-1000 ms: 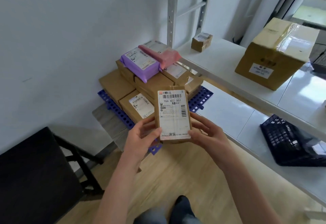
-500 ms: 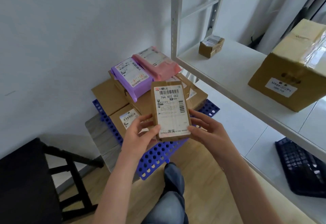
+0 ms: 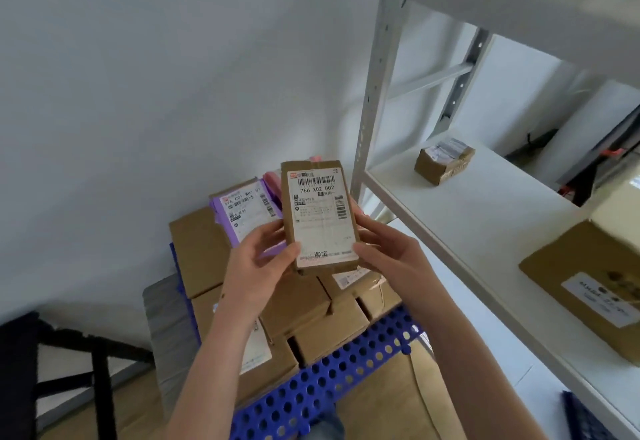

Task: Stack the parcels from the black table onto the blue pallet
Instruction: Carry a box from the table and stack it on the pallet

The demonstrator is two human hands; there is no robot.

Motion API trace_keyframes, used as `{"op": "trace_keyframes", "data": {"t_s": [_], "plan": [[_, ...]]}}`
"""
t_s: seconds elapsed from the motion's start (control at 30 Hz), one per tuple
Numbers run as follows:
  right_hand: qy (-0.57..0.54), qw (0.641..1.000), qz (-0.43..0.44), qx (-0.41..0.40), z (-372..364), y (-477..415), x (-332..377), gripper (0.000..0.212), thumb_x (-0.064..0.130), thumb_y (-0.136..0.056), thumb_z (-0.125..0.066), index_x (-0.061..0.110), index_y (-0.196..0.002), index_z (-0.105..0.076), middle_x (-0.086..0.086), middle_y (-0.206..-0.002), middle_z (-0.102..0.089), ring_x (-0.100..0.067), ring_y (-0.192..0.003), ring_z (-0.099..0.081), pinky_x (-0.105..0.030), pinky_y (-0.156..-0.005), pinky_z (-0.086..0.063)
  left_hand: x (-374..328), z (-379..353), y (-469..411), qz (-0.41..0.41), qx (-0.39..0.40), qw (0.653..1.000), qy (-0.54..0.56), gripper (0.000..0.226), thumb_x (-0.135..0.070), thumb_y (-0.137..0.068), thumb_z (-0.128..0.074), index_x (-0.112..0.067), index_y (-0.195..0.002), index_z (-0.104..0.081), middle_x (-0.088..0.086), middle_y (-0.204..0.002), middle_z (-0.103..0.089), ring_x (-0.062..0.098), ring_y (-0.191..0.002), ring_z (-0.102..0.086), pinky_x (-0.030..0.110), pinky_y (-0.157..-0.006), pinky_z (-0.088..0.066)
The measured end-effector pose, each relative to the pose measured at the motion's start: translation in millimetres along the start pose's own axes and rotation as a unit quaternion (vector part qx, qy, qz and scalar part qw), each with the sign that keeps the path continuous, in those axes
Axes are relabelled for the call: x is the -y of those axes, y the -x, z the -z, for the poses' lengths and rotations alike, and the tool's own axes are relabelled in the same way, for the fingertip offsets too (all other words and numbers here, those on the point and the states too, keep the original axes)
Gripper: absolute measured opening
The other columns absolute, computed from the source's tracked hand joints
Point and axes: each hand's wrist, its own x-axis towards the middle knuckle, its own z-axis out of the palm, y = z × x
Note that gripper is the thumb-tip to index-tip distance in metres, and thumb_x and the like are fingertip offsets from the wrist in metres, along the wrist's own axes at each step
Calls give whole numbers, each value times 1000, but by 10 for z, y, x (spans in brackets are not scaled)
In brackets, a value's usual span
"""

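Both hands grip the parcel. Left hand is curled round its lower left edge, thumb on the label face. Right hand is curled round the lower right edge, thumb at the label corner. Parcel: flat brown cardboard, taped, white printed label over most of the face. It's held tilted up above the stack, not touching it.

Edges/room:
- wall close left of the stack
- grey perforated metal rack upright just right of the parcel's top corner
- white shelf edge runs just right of the right hand
- free space above the stack, between wall and upright

Below the hands: blue pallet, plastic grid with round holes, near strip bare. The rest carries brown cardboard boxes packed edge to edge. Behind the left hand on top: purple mailer, soft plastic, labelled. Pink mailer beside it, mostly hidden by the parcel.

On the shelf, well right of the hands: small taped box, large cardboard box. Black worktop far lower left, only a corner shows.
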Motion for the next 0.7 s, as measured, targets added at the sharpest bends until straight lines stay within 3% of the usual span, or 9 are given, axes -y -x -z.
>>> {"op": "trace_keyframes", "data": {"t_s": [0.1, 0.17, 0.3, 0.37, 0.5, 0.57, 0.7], "plan": [[94, 995, 26, 16, 38, -302, 80, 48, 12, -90, -64, 49, -119, -56, 21, -109, -71, 3, -104, -64, -11, -83, -51, -14, -43, -166, 25, -26, 999, 36, 33, -15, -82, -68, -40, -101, -60, -9, -107, -70, 12, -94, -69, 36, -73, -59], [128, 991, 29, 32, 61, -483, 101, 46, 17, -91, -63, 53, -117, -54, 27, -107, -69, 7, -102, -63, -13, -83, -51, -2, -50, -239, 43, -39, 996, 60, 33, -11, -83, -67, -37, -102, -61, -7, -106, -71, 16, -91, -71, 37, -70, -60], [171, 981, 17, 91, 69, -815, 96, 43, 29, -94, -58, 53, -128, -47, 35, -104, -64, 7, -100, -61, -28, -87, -53, -24, -76, -367, 25, -85, 996, 24, 37, -8, -85, -65, -42, -98, -59, -25, -88, -71, 0, -88, -68, 16, -63, -55], [192, 975, 22, 113, 64, -949, 85, 43, 32, -96, -56, 48, -134, -46, 32, -106, -62, 5, -103, -60, -31, -87, -53, -55, -89, -428, 28, -93, 995, 9, 38, -7, -88, -61, -44, -98, -57, -28, -82, -70, -4, -84, -68, 14, -61, -54], [215, 964, 36, 151, 87, -1170, 89, 44, 31, -97, -53, 38, -141, -45, 30, -105, -59, 9, -93, -59, -12, -71, -48, -159, -154, -494, 19, -104, 993, -51, 38, -12, -93, -54, -50, -95, -53, -38, -78, -65, -16, -79, -63, 5, -59, -48], [224, 959, 40, 169, 97, -1273, 113, 46, 30, -97, -53, 37, -142, -43, 30, -102, -59, 13, -84, -58, -6, -62, -45, -178, -198, -523, 22, -126, 989, -70, 37, -14, -95, -52, -51, -96, -53, -36, -79, -66, -16, -81, -62, 5, -60, -48], [262, 945, 53, 190, 62, -1393, 115, 47, 33, -98, -51, 39, -143, -41, 35, -98, -55, 8, -79, -59, -11, -61, -45, -117, -249, -565, 30, -170, 980, -103, 27, -19, -96, -50, -45, -105, -54, -23, -98, -63, -10, -84, -61, 11, -63, -51]]}}
